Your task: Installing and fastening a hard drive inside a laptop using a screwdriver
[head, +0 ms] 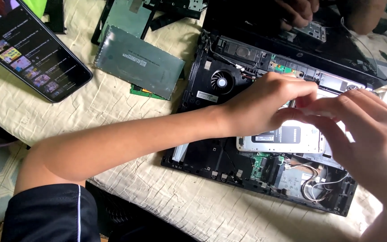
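Black opened laptop base (220,157) flat on worktop | your left hand (265,105) and right hand (372,134) pinch together above silver drive (287,139), steadying something small.

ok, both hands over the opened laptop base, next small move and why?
Probably lift the silver metal drive slightly: left hand and right hand pinch together just above it in the black plastic laptop base. What the fingertips hold is too blurred to tell.

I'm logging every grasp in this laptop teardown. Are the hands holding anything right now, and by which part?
Cannot be told. The left hand and right hand meet, fingers pinched, over the opened laptop; whatever lies between them is hidden.
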